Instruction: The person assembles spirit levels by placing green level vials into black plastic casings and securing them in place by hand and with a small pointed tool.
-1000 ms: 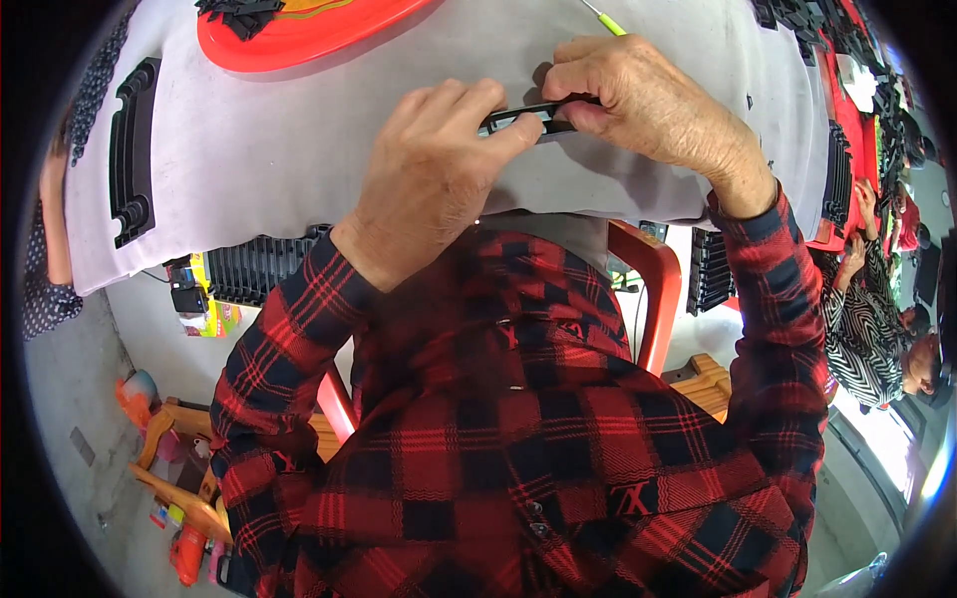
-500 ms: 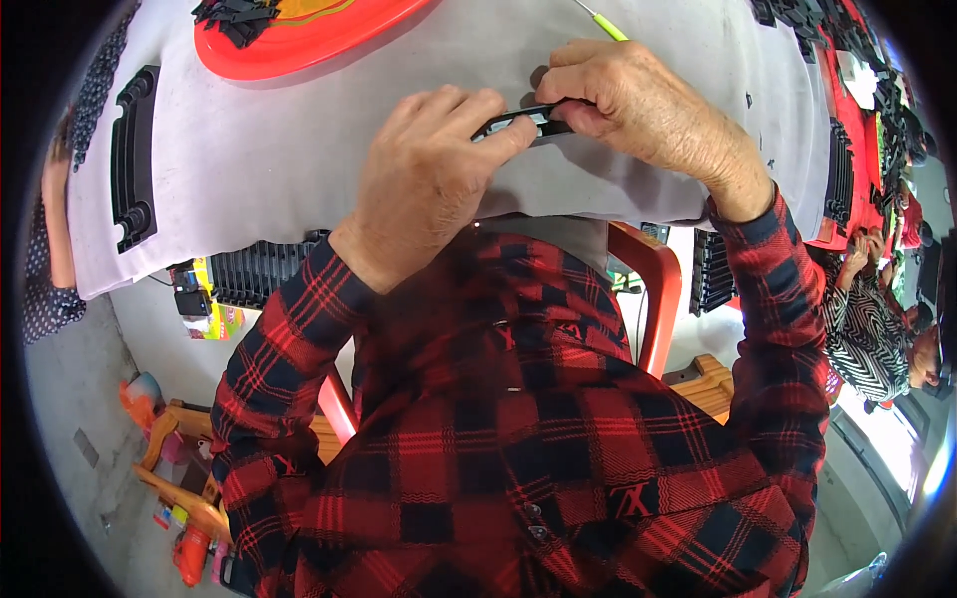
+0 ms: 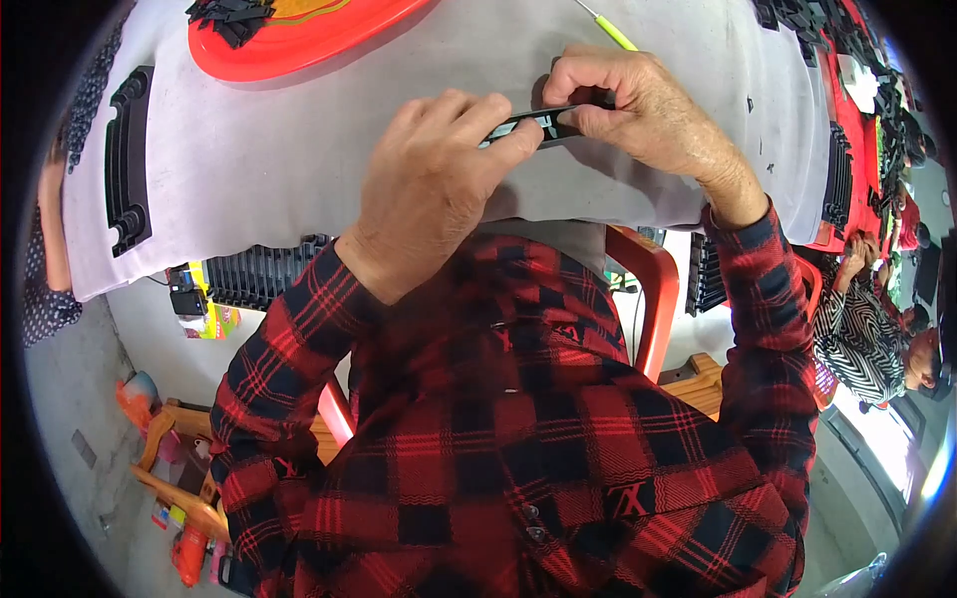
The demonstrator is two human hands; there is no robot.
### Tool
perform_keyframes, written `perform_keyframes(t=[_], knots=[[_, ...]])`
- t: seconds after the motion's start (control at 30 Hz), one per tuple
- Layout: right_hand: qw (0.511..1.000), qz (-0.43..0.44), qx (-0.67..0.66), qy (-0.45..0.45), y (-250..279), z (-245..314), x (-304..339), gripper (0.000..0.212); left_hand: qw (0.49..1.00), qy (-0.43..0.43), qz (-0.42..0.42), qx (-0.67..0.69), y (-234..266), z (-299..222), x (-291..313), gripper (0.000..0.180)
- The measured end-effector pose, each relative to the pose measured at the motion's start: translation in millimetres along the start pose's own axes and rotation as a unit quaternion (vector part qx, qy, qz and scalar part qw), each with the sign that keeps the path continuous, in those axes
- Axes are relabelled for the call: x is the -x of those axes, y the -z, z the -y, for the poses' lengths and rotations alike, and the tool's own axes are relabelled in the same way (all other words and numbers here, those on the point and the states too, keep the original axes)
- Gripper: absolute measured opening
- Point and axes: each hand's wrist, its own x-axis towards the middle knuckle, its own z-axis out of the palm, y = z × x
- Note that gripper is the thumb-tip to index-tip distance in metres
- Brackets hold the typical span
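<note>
Both my hands grip one small black plastic frame (image 3: 543, 126) with cut-out openings, held just over the pale tablecloth. My left hand (image 3: 439, 164) is closed on its left end, thumb along the near edge and fingers behind. On the right end, my right hand (image 3: 638, 115) pinches between thumb and bent forefinger; whether a smaller piece sits in that pinch is hidden. Beyond my right hand lies a thin tool with a yellow-green handle (image 3: 616, 32). A red plate (image 3: 289, 62) with small black pieces (image 3: 231, 20) on it stands at the far left.
A long black plastic part (image 3: 130, 159) lies at the table's left edge, where another person's arm (image 3: 55, 214) shows. To the right, a red-covered table (image 3: 847, 130) bears many black parts. A red chair (image 3: 658, 309) and stacked black parts (image 3: 261, 274) stand below the table edge.
The black frame has tilted slightly, showing more of its openings. My right hand has shifted a little right, its fingers bent more over the end. My left hand keeps its hold.
</note>
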Motion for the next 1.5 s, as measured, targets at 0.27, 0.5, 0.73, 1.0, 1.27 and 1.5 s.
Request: perform_keyframes(t=[0.27, 0.5, 0.73, 1.0, 1.27, 1.5], knots=[[0.999, -0.001, -0.045, -0.003, -1.6, -4.4, -2.1, 0.013, 1.000, -0.002, -0.018, -0.023, -5.4, 1.4, 3.3, 0.029], [1.000, -0.012, -0.012, 0.011, -3.2, -5.5, -3.3, 0.013, 1.000, 0.021, 0.006, 0.013, 0.0, 0.5, 1.2, 0.034], [0.999, -0.011, -0.036, 0.000, -3.4, -10.7, -3.5, 0.014, 0.994, 0.053, -0.012, 0.100, 1.9, 3.2, 1.1, 0.028], [0.998, -0.007, -0.057, -0.003, -3.2, -11.4, -4.6, 0.016, 0.981, 0.094, -0.031, 0.168, 8.0, 6.8, -2.1, 0.036], [0.998, -0.009, -0.063, -0.003, -5.3, -10.3, -4.9, 0.014, 0.988, 0.063, -0.036, 0.134, 4.5, 4.0, 2.8, 0.026], [0.998, -0.007, -0.060, -0.014, -4.7, -6.7, -4.3, 0.013, 0.997, 0.032, -0.045, 0.054, 0.4, 1.9, 2.3, 0.024]])
